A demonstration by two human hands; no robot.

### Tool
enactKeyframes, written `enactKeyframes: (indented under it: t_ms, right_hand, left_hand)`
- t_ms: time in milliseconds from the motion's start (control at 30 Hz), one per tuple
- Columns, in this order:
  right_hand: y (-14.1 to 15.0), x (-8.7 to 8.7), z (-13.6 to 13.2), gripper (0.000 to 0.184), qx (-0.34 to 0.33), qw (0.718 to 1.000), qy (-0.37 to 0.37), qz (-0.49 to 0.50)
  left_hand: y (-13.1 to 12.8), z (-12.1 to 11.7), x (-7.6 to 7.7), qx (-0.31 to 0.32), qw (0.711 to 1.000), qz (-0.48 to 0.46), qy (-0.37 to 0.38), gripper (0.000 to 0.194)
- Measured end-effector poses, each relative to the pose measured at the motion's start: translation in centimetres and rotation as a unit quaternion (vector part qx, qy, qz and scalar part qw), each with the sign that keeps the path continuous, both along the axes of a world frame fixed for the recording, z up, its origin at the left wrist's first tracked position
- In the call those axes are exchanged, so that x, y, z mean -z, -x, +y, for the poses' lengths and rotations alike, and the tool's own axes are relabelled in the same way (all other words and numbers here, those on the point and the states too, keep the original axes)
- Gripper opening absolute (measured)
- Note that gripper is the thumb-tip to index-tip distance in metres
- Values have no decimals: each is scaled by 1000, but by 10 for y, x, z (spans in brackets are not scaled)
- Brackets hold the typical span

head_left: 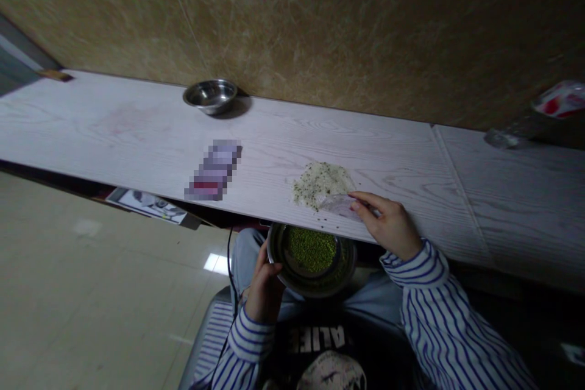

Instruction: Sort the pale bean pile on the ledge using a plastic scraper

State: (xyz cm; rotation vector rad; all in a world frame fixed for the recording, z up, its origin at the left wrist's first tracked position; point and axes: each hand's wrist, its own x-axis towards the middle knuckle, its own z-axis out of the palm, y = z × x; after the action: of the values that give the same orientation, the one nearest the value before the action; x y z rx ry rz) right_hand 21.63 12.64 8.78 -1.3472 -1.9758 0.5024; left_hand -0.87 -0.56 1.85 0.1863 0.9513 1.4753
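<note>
My left hand grips the left rim of a steel bowl, thumb over the edge. The bowl rests at my lap, against the table's front edge, with small green beans inside it. On the tabletop lies a flat pile of white grains mixed with dark green beans. Pinched between the thumb and fingers of my right hand is a thin clear plastic piece. Its far edge is at the near right side of the pile; its exact shape is hard to make out. A few loose beans lie near the table edge.
The long white wood-grain table runs along a marbled wall. A small steel bowl stands at the back left. Nearer lies a pixelated phone-shaped object. A clear bottle is at far right; a drawer shows below left.
</note>
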Motion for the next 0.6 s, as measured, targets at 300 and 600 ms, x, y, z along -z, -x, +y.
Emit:
enactKeyframes:
  t_ms: [300, 600]
  right_hand:
    - [-3, -4, 7, 27, 2, 1000, 0, 3]
    - [1, -4, 0, 25, -19, 1000, 1, -15]
  left_hand:
    - [12, 2, -3, -6, 999, 45, 2, 59]
    - [12, 0, 2, -21, 998, 59, -6, 52]
